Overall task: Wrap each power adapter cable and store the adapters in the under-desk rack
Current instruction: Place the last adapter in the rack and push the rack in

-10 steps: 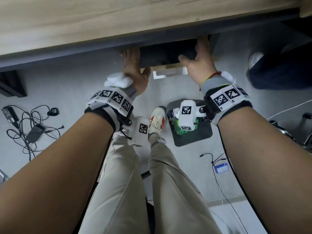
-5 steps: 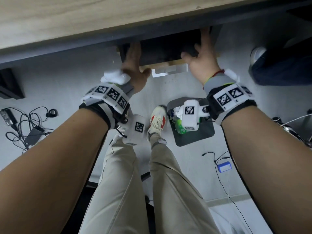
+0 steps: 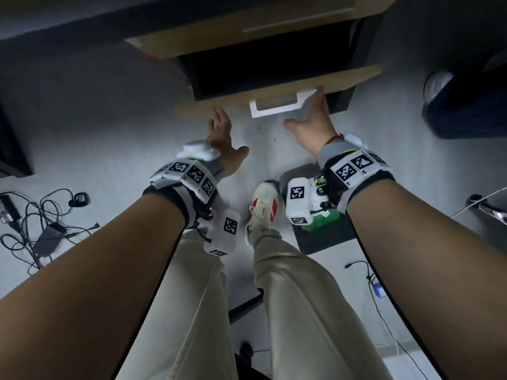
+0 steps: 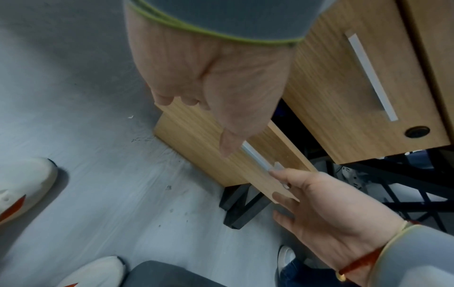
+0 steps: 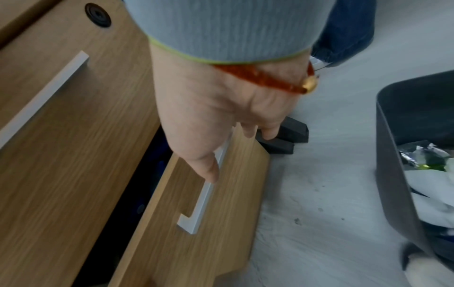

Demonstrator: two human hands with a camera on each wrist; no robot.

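Note:
The under-desk rack is a wooden drawer unit; its bottom drawer (image 3: 219, 106) stands pulled out, the inside dark. My left hand (image 3: 219, 127) is open, fingers straight against the left part of the drawer front (image 4: 196, 147), thumb spread. My right hand (image 3: 312, 111) is open too, fingers spread on the right end of the white handle (image 3: 277, 108) (image 5: 203, 196). Neither hand holds anything. A black power adapter (image 3: 46, 239) lies on the floor at far left amid tangled cables (image 3: 30, 215).
A closed upper drawer (image 5: 61, 116) sits above the open one. A dark waste bin (image 5: 417, 155) with rubbish stands on the floor at right, beside my white shoe (image 3: 264, 204). Another person's blue-trousered leg (image 3: 466, 105) is at far right. A small blue device (image 3: 380, 290) with a cable lies lower right.
Both hands have come off the drawer's top edge and now lie flat on its front. The drawer shows further out, and the head view has dropped below the desktop.

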